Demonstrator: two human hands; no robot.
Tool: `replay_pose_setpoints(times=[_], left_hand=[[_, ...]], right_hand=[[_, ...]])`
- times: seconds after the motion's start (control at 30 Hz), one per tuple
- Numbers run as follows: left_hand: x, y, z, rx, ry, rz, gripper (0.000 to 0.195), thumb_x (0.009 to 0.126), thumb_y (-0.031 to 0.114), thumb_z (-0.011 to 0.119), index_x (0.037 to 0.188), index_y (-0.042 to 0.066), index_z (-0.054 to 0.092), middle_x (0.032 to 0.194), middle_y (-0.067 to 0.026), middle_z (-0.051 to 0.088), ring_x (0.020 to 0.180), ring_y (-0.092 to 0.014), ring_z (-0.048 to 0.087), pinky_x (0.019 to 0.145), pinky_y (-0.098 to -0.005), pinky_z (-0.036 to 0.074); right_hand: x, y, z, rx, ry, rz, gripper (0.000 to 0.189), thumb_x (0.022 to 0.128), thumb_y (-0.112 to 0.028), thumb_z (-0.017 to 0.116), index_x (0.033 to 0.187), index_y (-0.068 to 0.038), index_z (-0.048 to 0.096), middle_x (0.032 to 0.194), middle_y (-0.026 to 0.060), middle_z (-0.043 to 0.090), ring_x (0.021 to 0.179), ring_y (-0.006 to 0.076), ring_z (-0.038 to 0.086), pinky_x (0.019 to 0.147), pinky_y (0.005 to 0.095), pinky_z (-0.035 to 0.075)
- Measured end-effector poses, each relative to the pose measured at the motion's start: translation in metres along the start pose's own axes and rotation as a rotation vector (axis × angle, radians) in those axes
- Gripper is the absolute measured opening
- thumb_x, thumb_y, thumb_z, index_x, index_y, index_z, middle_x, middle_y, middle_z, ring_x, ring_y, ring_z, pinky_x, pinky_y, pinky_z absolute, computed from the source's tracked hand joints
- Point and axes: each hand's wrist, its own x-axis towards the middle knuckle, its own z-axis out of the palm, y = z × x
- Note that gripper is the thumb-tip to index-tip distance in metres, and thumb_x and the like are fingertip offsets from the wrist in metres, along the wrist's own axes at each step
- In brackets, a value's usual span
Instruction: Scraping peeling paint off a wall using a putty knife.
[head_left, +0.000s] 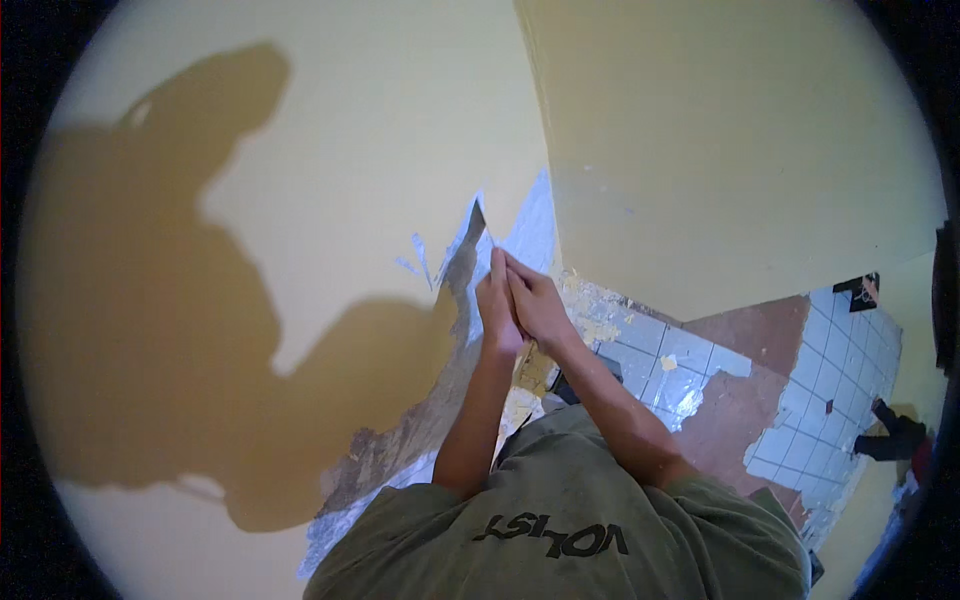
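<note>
Both arms reach out together towards a cream-painted wall (375, 150). My left hand (496, 311) and my right hand (538, 304) are closed together around the handle of a thin-bladed scraping tool (489, 232); the handle is hidden by the fingers. The blade points up at the wall, its tip near the top of a stripped patch (531, 217) where a pale, bluish-white layer shows. Yellowish paint has a ragged edge around this patch, which runs down to the lower left. Two small scraped marks (420, 255) lie left of the hands.
An adjoining wall (735, 150) meets this one at a corner on the right. Below is a floor of pale tiles (637, 330) and reddish-brown sheets (724, 420), with paint flakes (669, 363). Another person (892, 439) is at the far right. A dark object (862, 292) lies by the far wall.
</note>
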Motion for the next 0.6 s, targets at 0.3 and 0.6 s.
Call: replay_pose_setpoints(times=[0.3,0.6], left_hand=[[-0.03,0.008,-0.014,0.03,-0.015,-0.188,0.039,0.089,0.039,0.047,0.074,0.004,0.053,0.066,-0.0001,0.047,0.059,-0.008,0.045,0.05,-0.024,0.037],[-0.003,-0.012,-0.043,0.274,-0.067,-0.284,0.043,0.085,0.04,0.052,0.06,0.005,0.05,0.055,-0.0007,0.046,0.049,-0.01,0.041,0.044,-0.0268,0.032]], right_hand=[[-0.025,0.012,-0.006,0.11,-0.13,0.305,0.036,0.089,-0.018,0.041,0.122,-0.003,0.048,0.113,0.0121,0.055,0.101,0.0136,0.051,0.087,0.0266,0.04],[-0.024,0.017,0.006,0.337,-0.021,0.442,0.036,0.09,-0.019,0.045,0.122,-0.004,0.047,0.109,0.0087,0.058,0.091,0.0115,0.054,0.08,0.0224,0.042]])
